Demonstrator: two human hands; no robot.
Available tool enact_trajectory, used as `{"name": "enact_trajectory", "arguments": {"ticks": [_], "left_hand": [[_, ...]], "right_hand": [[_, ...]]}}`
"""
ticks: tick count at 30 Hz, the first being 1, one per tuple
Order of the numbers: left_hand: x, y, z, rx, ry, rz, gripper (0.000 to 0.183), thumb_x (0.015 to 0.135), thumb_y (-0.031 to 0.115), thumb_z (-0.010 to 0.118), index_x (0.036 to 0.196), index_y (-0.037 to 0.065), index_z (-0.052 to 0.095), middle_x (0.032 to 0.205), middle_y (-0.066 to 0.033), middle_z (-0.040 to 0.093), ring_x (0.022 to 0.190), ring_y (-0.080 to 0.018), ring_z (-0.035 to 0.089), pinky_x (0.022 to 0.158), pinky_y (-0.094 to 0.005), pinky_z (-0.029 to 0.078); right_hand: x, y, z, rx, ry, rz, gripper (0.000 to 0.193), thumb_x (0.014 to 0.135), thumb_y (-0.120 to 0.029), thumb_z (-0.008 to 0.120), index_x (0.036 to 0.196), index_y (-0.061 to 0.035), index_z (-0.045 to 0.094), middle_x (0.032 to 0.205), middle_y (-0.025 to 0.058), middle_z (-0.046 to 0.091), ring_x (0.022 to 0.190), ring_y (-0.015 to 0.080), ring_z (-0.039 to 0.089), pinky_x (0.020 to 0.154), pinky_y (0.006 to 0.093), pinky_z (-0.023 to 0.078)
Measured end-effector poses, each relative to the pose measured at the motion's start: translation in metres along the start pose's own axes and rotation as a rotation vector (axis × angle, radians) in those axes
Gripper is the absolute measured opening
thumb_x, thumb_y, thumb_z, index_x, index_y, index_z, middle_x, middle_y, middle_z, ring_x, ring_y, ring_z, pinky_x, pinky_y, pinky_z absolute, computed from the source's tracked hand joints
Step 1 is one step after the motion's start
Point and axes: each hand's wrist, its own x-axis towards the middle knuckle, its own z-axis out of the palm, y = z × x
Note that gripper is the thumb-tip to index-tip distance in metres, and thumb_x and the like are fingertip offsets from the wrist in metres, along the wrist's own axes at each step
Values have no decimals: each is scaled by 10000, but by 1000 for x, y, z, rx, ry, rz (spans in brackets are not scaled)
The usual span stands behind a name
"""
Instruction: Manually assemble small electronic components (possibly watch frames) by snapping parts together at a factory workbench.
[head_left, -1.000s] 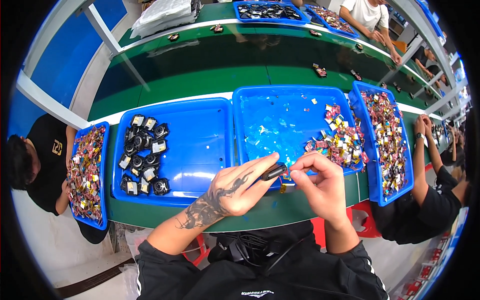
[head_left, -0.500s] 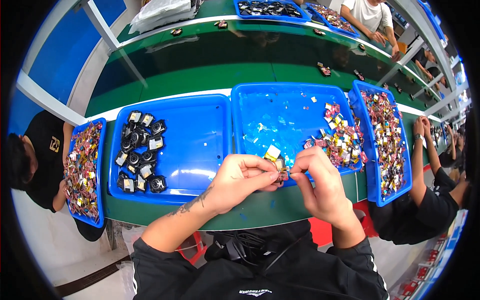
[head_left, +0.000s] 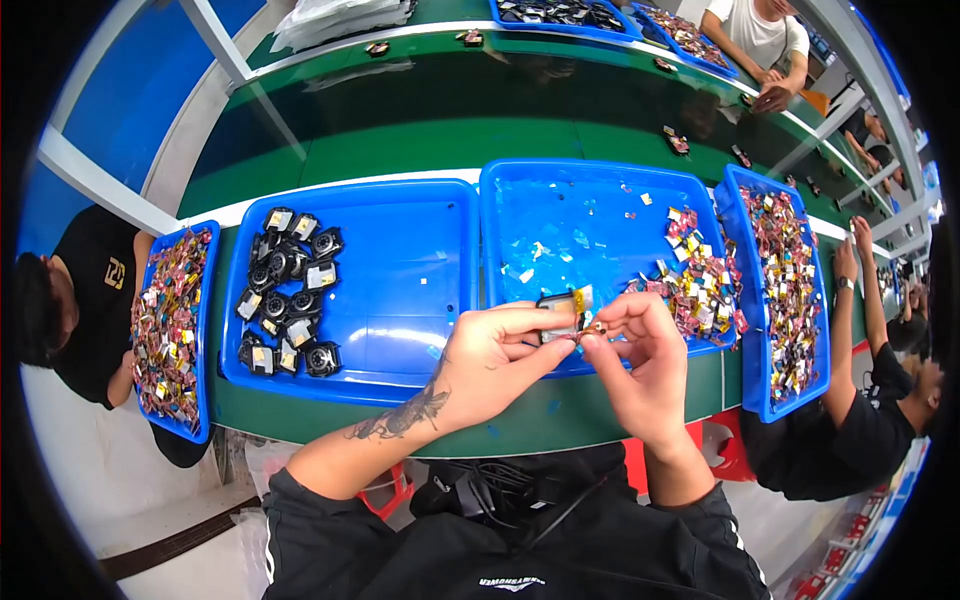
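Note:
My left hand [head_left: 500,345] pinches a small electronic module [head_left: 560,303] with a black casing, a grey block and a yellow-taped flap. My right hand [head_left: 642,355] meets it from the other side, its thumb and forefinger closed on a tiny part [head_left: 598,328] at the module's edge. What that part is I cannot make out. Both hands are over the near edge of a blue tray [head_left: 490,230], which carries a heap of red and yellow circuit boards [head_left: 700,275] on its right and scraps of clear film on its left.
Another blue tray [head_left: 400,187] at left holds several black round-faced modules [head_left: 285,265]. Narrow trays of circuit boards flank both [head_left: 175,330] [head_left: 785,290]. Beyond runs a green conveyor belt [head_left: 400,140] with scattered modules. Co-workers sit left, right and across.
My right fingers have closed in on the module's edge from slightly apart. The module has turned, showing more black casing. The whole view has shifted a little.

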Motion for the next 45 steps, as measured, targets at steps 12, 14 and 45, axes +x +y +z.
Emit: {"name": "enact_trajectory", "arguments": {"ticks": [12,14,45], "left_hand": [[-1,-1,4,-140,19,78,457,914,-59,573,1359,-34,476,1259,-181,590,1095,-207,620,927,-307,538],[-1,2,6,-117,41,68,487,923,-54,556,1393,-2,442,1260,-167,589,1087,-184,620,913,-293,538],[-10,22,-165,1829,381,59,344,845,233,680,1118,26,654,1225,-168,606,1201,-312,499,1004,-442,381]], "right_hand": [[1,21,11,-206,181,-251,329,789,30,746,1010,-22,509,852,41,589,708,85,587,594,192,448],[2,22,14,-177,253,-271,336,779,25,752,1012,-26,516,856,34,571,725,96,577,588,200,458],[295,58,-77,-584,80,235,487,785,-285,790,1127,16,617,910,117,661,758,190,626,628,344,509]]}}
